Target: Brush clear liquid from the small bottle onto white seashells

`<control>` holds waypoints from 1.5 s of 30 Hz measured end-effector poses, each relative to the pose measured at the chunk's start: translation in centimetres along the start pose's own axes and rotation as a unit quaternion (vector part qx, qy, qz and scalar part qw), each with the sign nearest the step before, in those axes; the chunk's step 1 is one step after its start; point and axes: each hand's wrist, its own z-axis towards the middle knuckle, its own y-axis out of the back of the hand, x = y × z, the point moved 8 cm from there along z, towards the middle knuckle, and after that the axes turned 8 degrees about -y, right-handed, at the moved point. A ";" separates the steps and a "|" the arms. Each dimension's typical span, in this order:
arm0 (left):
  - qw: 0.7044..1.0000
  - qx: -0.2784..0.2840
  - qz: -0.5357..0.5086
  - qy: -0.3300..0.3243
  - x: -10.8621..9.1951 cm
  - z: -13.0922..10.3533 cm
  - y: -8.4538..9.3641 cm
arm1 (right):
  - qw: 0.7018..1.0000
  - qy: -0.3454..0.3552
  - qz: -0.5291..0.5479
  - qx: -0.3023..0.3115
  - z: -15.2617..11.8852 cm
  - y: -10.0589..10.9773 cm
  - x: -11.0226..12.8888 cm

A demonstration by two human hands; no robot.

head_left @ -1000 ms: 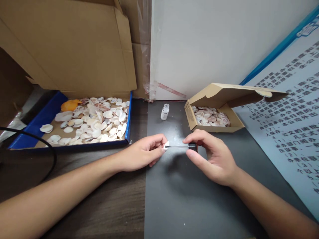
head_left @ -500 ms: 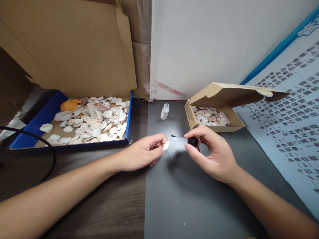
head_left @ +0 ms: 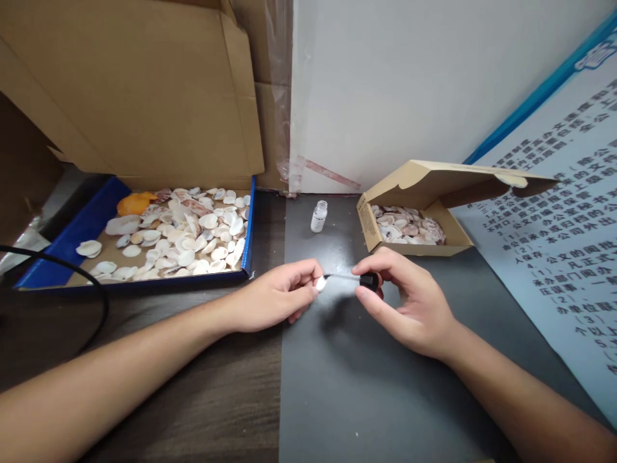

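Brush (head_left: 344,277) back at pinched shell (head_left: 321,284), cap (head_left: 369,281) in right hand (head_left: 412,302)

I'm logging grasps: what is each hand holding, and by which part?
The left hand pinches a white shell by one edge; the right hand holds a brush by its black cap.

White panel (head_left: 409,90): upright, reddish strip (head_left: 330,173) near its foot
Tabletop (head_left: 231,399): dark wood grain, front-left of the white panel
Grey surface (head_left: 385,411): smooth, before the white panel
Printed sheet (head_left: 544,283): blue-edged, right of the white panel
Light: soft, dimmer left of the white panel
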 end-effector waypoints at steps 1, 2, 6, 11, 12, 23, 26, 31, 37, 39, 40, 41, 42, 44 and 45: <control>1.000 -0.001 0.001 0.000 0.0 0.0 0.0 | 1.000 -0.004 -0.004 -0.012 0.0 0.2 -0.1; 1.000 -0.002 0.001 -0.001 0.0 0.0 0.0 | 1.000 -0.008 -0.005 -0.023 0.0 0.4 -0.2; 1.000 -0.002 -0.002 -0.001 0.0 0.0 0.0 | 1.000 0.000 0.015 -0.002 0.0 0.1 -0.1; 1.000 -0.002 -0.002 -0.003 0.0 0.0 0.0 | 1.000 -0.002 -0.003 -0.022 0.0 0.4 -0.1; 1.000 -0.002 -0.004 -0.003 0.0 0.0 0.0 | 1.000 -0.002 -0.001 -0.024 0.0 0.5 0.0; 1.000 -0.008 -0.015 -0.002 0.0 -0.1 0.1 | 1.000 0.004 0.013 -0.003 0.1 0.2 0.2; 1.000 -0.009 -0.015 -0.006 0.0 0.0 0.1 | 1.000 0.009 0.004 0.012 0.0 -0.1 0.1; 0.999 -0.016 -0.028 -0.004 0.2 -0.1 0.2 | 1.000 0.003 0.005 -0.017 0.0 0.3 0.0; 0.999 -0.014 -0.042 0.000 0.3 -0.2 0.2 | 1.000 -0.003 -0.005 -0.004 0.1 0.1 -0.1; 0.999 -0.013 -0.041 0.001 0.3 -0.1 0.3 | 1.000 -0.006 -0.007 -0.015 0.1 0.3 -0.1; 0.999 -0.011 -0.039 0.001 0.3 -0.1 0.3 | 1.000 -0.002 -0.002 -0.010 0.1 0.3 0.0; 0.999 -0.010 -0.036 0.001 0.3 -0.1 0.3 | 1.000 0.003 0.006 0.001 0.1 0.1 0.1; 0.999 -0.009 -0.034 0.000 0.3 -0.1 0.3 | 1.000 0.007 0.012 0.011 0.0 0.0 0.2; 0.999 -0.009 -0.030 -0.002 0.3 -0.1 0.3 | 1.000 0.004 0.011 0.012 0.0 -0.1 0.1; 1.000 -0.010 -0.029 -0.003 0.3 -0.1 0.3 | 1.000 -0.002 0.003 0.001 0.0 0.1 0.1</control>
